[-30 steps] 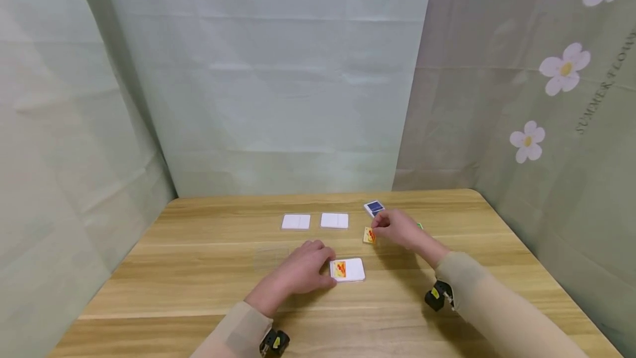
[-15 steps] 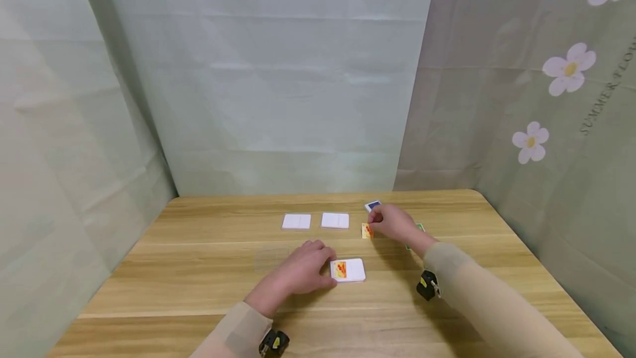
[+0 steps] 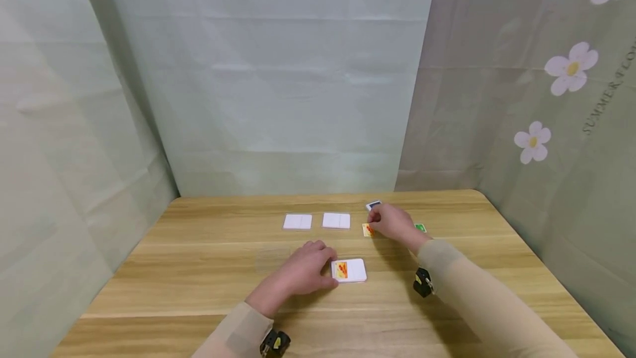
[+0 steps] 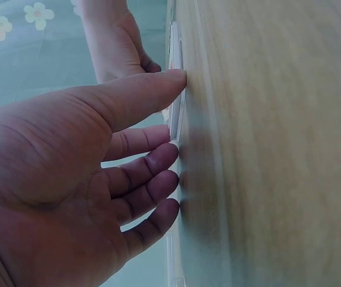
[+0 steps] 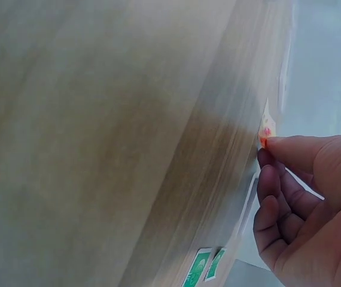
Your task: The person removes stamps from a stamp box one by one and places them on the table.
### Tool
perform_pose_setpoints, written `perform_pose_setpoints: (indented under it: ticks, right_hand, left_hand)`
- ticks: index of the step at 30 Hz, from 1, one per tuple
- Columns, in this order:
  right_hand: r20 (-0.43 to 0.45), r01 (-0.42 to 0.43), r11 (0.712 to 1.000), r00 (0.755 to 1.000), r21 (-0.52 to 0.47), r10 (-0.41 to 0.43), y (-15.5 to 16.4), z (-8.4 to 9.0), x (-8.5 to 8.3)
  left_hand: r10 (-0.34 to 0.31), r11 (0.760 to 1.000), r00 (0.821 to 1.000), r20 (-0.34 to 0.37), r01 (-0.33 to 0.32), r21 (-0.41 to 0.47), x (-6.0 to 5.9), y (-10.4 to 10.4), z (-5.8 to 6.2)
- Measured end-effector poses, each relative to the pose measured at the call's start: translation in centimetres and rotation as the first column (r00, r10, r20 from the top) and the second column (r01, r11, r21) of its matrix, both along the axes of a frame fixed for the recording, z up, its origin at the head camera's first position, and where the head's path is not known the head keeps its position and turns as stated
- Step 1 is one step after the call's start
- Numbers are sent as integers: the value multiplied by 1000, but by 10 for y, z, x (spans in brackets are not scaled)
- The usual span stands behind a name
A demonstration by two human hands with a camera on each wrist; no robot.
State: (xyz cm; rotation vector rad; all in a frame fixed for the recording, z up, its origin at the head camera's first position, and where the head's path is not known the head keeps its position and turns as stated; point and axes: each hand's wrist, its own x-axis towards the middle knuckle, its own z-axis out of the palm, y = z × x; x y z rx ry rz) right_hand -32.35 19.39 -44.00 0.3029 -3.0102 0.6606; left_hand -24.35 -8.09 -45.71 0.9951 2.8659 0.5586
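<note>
My right hand point(image 3: 392, 221) pinches a small card point(image 3: 367, 230) with a yellow and orange picture between thumb and index finger, low over the table's right half. In the right wrist view the same card point(image 5: 267, 127) stands tilted up at the fingertips. Nearer the front, my left hand point(image 3: 309, 267) holds a white rectangular card holder point(image 3: 355, 270) by its left end, thumb at the near corner and index finger at the far one. A like orange picture card point(image 3: 341, 269) covers that holder's left half. The left wrist view shows the holder point(image 4: 176, 78) edge-on, flat on the table.
Two white card holders point(image 3: 297, 221) lie side by side farther back. A dark blue-faced stack point(image 3: 373, 205) sits behind my right hand, and green cards point(image 3: 420, 227) lie to its right. A clear flat sheet point(image 3: 270, 258) lies left of my left hand. Fabric hangs behind the table.
My right hand has shifted slightly left and away with the small picture card, uncovering more of the green cards. My left hand stays in place on the holder.
</note>
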Motion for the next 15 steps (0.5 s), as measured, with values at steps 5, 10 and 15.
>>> perform_pose_setpoints:
  ticks: [5, 10, 15]
  right_hand:
    - [8, 16, 999, 1000, 37, -17, -4, 3, -2]
    - [3, 7, 998, 1000, 67, -8, -4, 3, -1]
    - [-19, 4, 998, 1000, 67, -3, 0, -1, -3]
  left_hand:
    - [3, 1000, 1000, -6, -3, 2, -1, -1, 1]
    - [-1, 1000, 1000, -1, 1, -1, 0, -2, 3]
    - [-8, 1000, 1000, -5, 8, -1, 2, -1, 2]
